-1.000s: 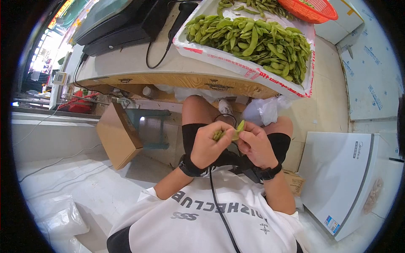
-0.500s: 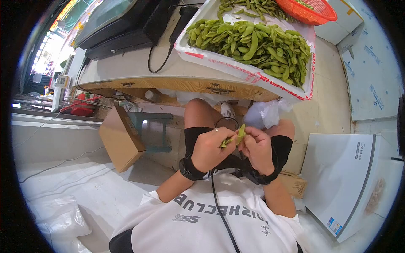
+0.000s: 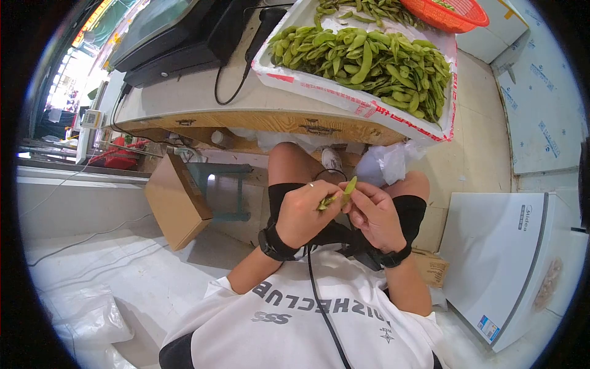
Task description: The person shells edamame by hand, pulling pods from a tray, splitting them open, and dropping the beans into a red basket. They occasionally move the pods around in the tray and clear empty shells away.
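Above my lap, my left hand [image 3: 305, 212] is closed around several green soybean pods [image 3: 326, 202], which poke out between its fingers. One more soybean pod [image 3: 350, 187] stands up between the two hands, gripped where their fingertips meet. My right hand [image 3: 376, 216] pinches at that pod's lower side with thumb and fingers, its other fingers curled. Whether the pod is split cannot be made out. Beyond the hands, a white foam box [image 3: 362, 104] on the desk holds a large heap of soybean pods [image 3: 375, 64].
An orange basket [image 3: 452, 18] sits at the box's far corner. Left of it on the desk [image 3: 178, 101] stand a black machine [image 3: 178, 43] and a corded handheld device [image 3: 264, 31]. A cardboard box [image 3: 175, 203], a stool [image 3: 227, 190], a plastic bag [image 3: 390, 165] and a white fridge [image 3: 491, 258] surround my legs.
My right hand has turned slightly and shifted a little down and right, its fingers opening a bit at the pod. The left hand stays nearly in place with its pods.
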Tool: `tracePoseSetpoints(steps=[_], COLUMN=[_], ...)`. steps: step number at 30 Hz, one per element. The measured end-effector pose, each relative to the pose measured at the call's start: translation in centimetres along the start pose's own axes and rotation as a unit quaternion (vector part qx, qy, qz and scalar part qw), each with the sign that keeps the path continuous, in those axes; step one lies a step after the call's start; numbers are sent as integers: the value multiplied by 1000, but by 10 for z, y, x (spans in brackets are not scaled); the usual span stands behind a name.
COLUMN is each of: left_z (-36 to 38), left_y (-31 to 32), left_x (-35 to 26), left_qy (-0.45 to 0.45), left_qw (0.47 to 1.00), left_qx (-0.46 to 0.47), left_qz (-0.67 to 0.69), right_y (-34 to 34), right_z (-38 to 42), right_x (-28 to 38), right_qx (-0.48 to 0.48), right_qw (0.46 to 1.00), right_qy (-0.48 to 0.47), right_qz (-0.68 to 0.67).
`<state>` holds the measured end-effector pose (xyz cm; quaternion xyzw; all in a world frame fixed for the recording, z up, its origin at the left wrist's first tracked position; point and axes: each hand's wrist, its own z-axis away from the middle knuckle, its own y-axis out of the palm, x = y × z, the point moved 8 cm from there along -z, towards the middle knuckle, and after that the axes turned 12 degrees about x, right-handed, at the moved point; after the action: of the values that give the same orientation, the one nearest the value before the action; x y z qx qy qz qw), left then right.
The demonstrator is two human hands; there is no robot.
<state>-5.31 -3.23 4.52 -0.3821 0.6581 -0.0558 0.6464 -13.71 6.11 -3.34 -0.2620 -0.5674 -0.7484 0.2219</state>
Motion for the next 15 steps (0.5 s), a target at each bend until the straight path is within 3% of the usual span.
tracePoseSetpoints(steps=[9, 15], left_z=[-1, 0], left_y=[0, 1], left_x=[-12, -11], left_qy=[47, 39], left_qw=[997, 998], left_qx=[-8, -3], left_qz=[-57, -53], right_y=[-5, -4], right_z=[1, -1], right_x=[4, -3], right_qx=[-11, 9], right_qw=[999, 1000], right_qy=[-38, -11], right_qz=[-29, -25])
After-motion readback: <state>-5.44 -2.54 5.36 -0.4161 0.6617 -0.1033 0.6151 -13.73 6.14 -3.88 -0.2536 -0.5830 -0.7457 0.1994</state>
